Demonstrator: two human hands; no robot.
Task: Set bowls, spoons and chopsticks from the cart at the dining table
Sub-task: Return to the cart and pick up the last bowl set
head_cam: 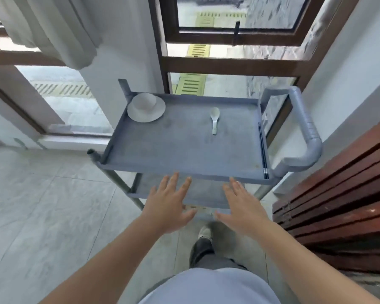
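Cart (140, 148) tray: bowl (144, 102), spoon (214, 119), chopsticks (263, 148).

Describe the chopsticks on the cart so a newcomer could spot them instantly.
Find the grey cart by the window and look at its top tray. The chopsticks lie flat along the right wall, beside the handle. They are dark and thin, unlike the white spoon and bowl.
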